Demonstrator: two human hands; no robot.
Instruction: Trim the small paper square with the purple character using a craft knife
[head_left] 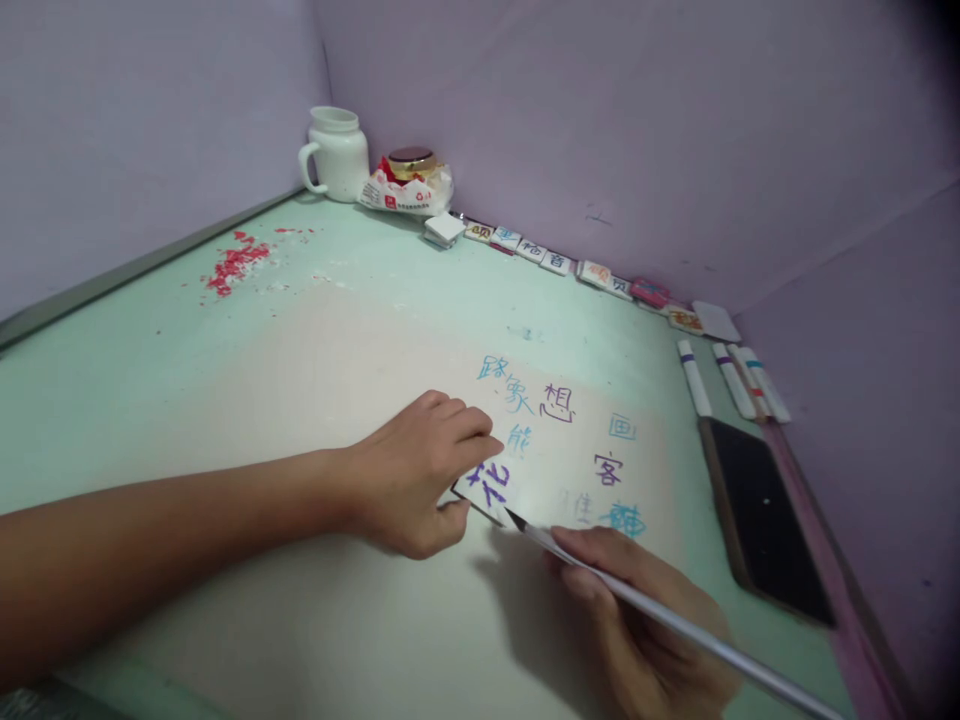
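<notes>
My left hand (pixel 431 470) reaches in from the left, its fingers and thumb closed on the left end of a small white block (pixel 504 488). A purple character stands on its top face, and dark lines run along the edges. Part of the block is hidden under the fingers. From the lower right, my right hand (pixel 637 610) grips a slim, pen-shaped craft knife (pixel 660 612) with a silver handle. Its dark pointed tip meets the block's near edge, or hovers just over it; I cannot tell which. Blue and purple characters (pixel 557 402) mark the table around the block.
A black phone (pixel 765 515) lies at the right below several white markers (pixel 735 380). Along the back wall stand a row of small character blocks (pixel 555 262), a lidded jar (pixel 412 162) in wrapping and a white mug (pixel 341 155). Red crumbs (pixel 236 265) lie at the left.
</notes>
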